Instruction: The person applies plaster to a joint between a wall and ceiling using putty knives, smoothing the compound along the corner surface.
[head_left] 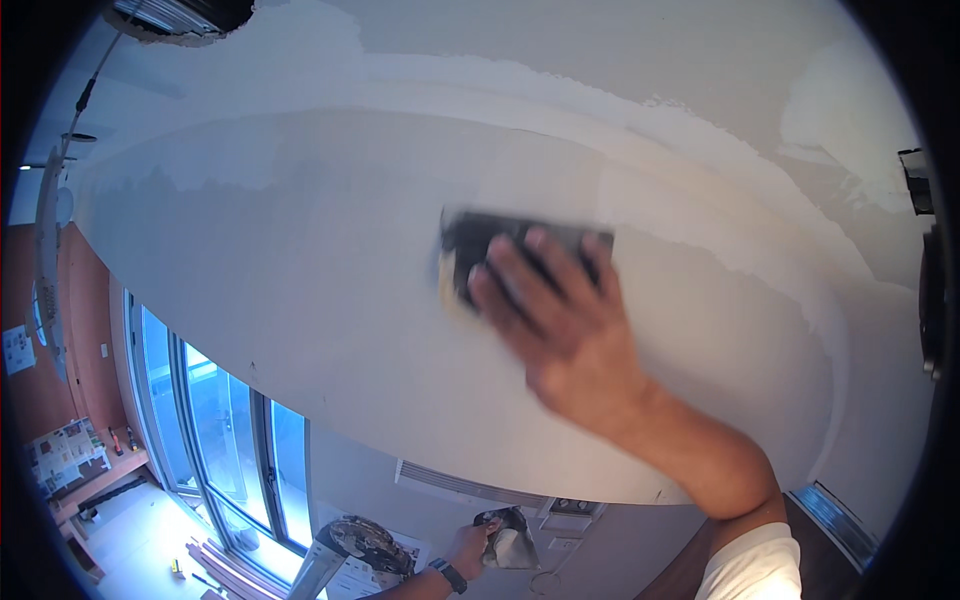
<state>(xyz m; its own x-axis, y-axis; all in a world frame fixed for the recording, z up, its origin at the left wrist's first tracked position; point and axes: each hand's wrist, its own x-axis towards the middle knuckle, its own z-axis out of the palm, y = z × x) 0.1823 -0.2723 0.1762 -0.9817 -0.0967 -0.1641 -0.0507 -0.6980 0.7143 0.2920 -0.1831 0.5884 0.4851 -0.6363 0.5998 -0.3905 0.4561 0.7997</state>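
My right hand (570,330) is raised with its fingers spread over the back of a black sanding block (530,238). The block, slightly blurred, lies against the pale ceiling panel (330,300), and a yellowish edge shows at its left end. Lower down, my left hand (470,549), with a dark watch on the wrist, is closed on the edge of a dark flat plate (510,528) carrying a lump of whitish filler. Uneven bands of white filler (560,95) run along the ceiling's curved edge.
A splattered round head (365,540) on a silvery shaft stands beside my left forearm. Tall glass doors (225,430) are at the left, with long strips (240,575) on the floor. A hole (180,15) and a hanging cable (88,95) are upper left.
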